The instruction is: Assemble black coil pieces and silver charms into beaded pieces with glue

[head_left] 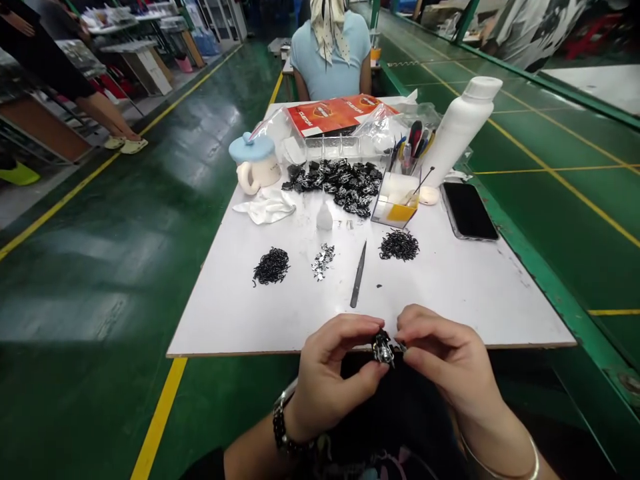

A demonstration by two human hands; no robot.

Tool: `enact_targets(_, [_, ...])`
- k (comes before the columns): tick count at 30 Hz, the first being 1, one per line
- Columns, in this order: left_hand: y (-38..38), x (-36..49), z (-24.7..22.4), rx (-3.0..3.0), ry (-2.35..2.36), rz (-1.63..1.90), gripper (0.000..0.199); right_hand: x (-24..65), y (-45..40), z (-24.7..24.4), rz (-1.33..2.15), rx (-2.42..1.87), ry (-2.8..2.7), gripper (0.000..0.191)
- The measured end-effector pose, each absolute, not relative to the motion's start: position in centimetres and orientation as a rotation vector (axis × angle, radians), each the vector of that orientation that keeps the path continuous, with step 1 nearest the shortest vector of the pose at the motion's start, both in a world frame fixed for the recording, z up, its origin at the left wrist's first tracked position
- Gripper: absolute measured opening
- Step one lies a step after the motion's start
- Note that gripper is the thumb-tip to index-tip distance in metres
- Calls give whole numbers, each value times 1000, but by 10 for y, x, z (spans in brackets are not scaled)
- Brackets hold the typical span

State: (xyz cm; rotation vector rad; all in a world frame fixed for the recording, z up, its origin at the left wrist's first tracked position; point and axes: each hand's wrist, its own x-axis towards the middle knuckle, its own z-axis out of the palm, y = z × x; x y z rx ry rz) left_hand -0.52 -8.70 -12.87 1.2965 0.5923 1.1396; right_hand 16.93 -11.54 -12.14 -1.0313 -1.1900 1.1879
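My left hand [336, 367] pinches a small black-and-silver part [383, 348] between thumb and fingers, just past the table's near edge. Right beside it, my right hand [447, 357] is closed in a pinch on a tiny dark piece [401, 346], too small to name. Pointed grey tweezers [359, 275] lie on the white table [235, 320] ahead of my hands. Beyond are two heaps of small black curved pieces, a left heap [271, 266] and a right heap [399, 245], with small silver pieces [323, 261] between them.
A pile of black-and-silver parts [345, 181] lies farther back, near a small white bottle [324, 215]. Around it stand a lidded mug [260, 167], a clear tool holder [395, 200] and a tall white bottle [463, 130]. A phone [470, 211] lies right. A person [331, 53] sits beyond.
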Motion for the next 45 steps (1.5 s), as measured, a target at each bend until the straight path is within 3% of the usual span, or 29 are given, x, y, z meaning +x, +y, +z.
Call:
enact_targets(32, [-86, -5, -134, 1469, 609, 1114, 41, 180, -117, -115, 1212, -1084, -1423, 12])
enact_targets(45, [-86, -3, -138, 1437, 596, 1144, 41, 172, -122, -115, 938, -1113, -1455, 20])
